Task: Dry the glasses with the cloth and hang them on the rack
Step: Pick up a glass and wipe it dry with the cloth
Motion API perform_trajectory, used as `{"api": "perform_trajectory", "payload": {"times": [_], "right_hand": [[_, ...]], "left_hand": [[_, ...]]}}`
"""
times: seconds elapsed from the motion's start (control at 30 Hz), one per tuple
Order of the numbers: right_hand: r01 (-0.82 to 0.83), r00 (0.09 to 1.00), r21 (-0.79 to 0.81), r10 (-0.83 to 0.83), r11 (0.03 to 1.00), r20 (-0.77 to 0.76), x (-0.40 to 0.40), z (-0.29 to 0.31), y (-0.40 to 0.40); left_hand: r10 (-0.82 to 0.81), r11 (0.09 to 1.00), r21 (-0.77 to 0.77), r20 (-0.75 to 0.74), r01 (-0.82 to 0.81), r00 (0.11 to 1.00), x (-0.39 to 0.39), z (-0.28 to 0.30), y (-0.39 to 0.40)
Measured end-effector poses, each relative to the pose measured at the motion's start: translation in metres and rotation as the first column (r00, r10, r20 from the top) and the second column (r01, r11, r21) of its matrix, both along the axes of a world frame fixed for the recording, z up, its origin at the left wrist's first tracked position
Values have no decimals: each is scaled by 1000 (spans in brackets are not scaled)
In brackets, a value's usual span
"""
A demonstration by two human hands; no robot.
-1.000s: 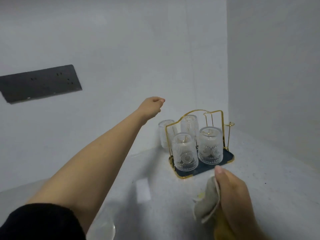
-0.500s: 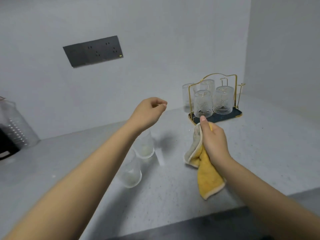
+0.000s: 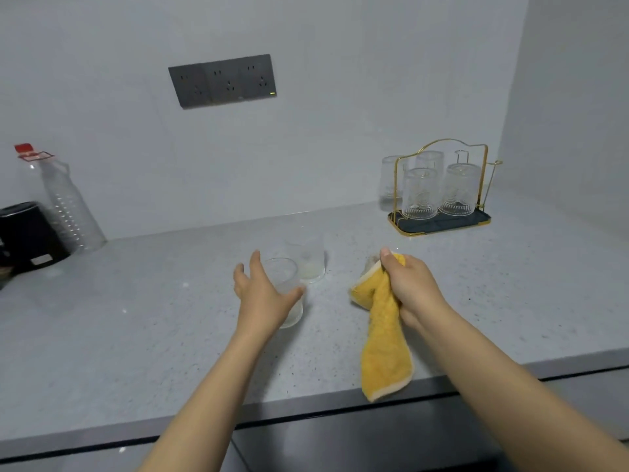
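Near the counter's front, my open left hand (image 3: 263,298) nears slippery, fragile glass (image 3: 286,291); right hand (image 3: 413,287) grips cloth (image 3: 383,338); grasp mid-wall

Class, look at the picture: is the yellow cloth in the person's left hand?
No, the yellow cloth is gripped in the right hand, while the left hand is open beside a glass.

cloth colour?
Yellow with a pale cream edge; the cloth shows clearly in the head view.
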State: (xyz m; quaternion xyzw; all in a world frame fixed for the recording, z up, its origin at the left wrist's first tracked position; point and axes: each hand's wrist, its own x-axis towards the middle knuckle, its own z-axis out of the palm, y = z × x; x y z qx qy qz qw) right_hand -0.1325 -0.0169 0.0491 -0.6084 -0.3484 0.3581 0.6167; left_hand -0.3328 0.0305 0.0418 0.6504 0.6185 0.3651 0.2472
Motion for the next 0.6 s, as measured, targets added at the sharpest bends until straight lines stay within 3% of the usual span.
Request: {"api": "perform_trajectory", "payload": {"times": [0.1,0.23,0.37,0.43,0.5,0.53,0.57,0.6], "right_hand": [[-16,963,-25,9,1000,-268,-9,3,-2],[-98,804,31,98,995,-587,-18,2,-10],[-167,698,131,211,977,-685,-28,-1,-16],[-216,729,199,293,956,-618,-37,-2,-21],[-267,835,268,362,925,-415,-49,-8,-29],[-303,912,296,366,906,-186,-54,-12,-35],[-358,933,327,350,874,88,-58,-15,-40],[-417,895,335,317,845,314,-60,-17,-44]], "left_hand": [[6,998,-59,221,7,975,-5,-13,3],[62,996,-80,331,-38,942,-1,-19,2],[22,998,-60,430,5,903,4,-23,-14],[-55,993,-54,580,106,813,15,-19,-28],[-127,974,-27,759,226,639,32,-14,-40],[-159,966,1,793,260,589,40,-12,-45],[-185,961,20,789,276,586,46,-9,-49],[-203,958,34,781,283,591,51,-7,-51]]}}
